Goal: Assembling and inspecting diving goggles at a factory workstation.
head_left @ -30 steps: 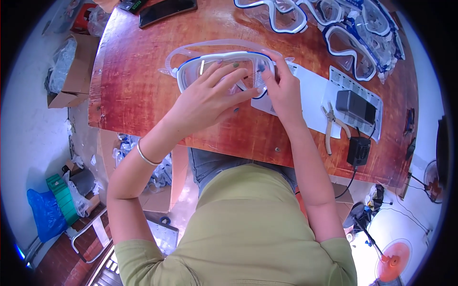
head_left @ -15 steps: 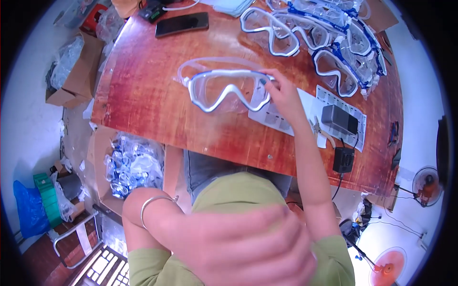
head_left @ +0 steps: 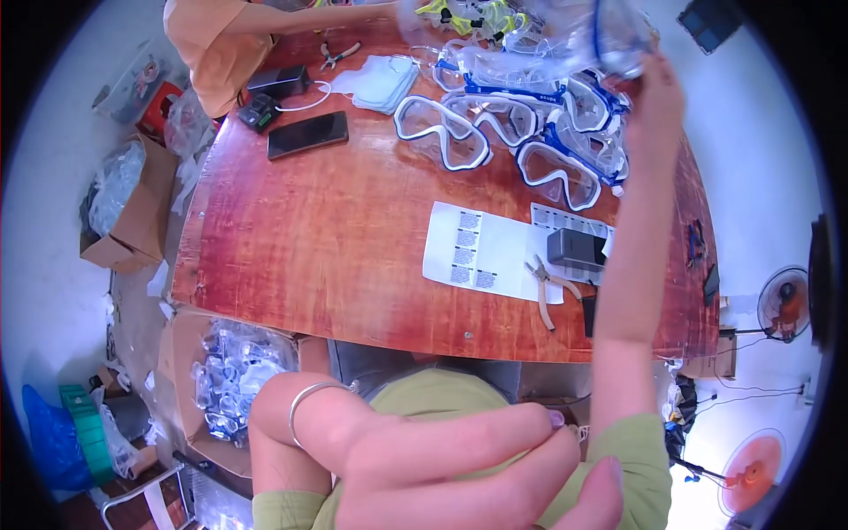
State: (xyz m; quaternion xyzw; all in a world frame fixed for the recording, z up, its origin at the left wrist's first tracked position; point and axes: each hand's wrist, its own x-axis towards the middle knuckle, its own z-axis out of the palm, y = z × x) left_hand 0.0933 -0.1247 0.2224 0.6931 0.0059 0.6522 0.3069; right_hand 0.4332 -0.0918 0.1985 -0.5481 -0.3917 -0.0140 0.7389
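Observation:
My right hand (head_left: 659,88) is stretched out over the far right of the table, its fingers closed on a clear diving mask (head_left: 609,40) blurred by motion. Part of that mask runs out of the sharp area, so its shape is unclear. Below and left of it lies a pile of white-and-blue diving masks (head_left: 503,115) with clear lenses and straps. Close to the camera, in front of my green shirt, my left hand (head_left: 442,464) hangs loosely bent, fingers apart and holding nothing. A metal bangle circles its wrist.
Printed sheets (head_left: 473,238), pliers (head_left: 543,287) and a grey box-shaped device (head_left: 572,249) lie on the table (head_left: 291,265). A phone (head_left: 307,135) and pale cloths (head_left: 378,84) are farther left. Across the table is a co-worker's arm (head_left: 327,18). A carton of masks (head_left: 185,362) stands below the front edge.
My right hand has carried a mask from the table's middle to the far right, over the pile. The view has shifted, showing more of the far side. My left hand stays near the camera.

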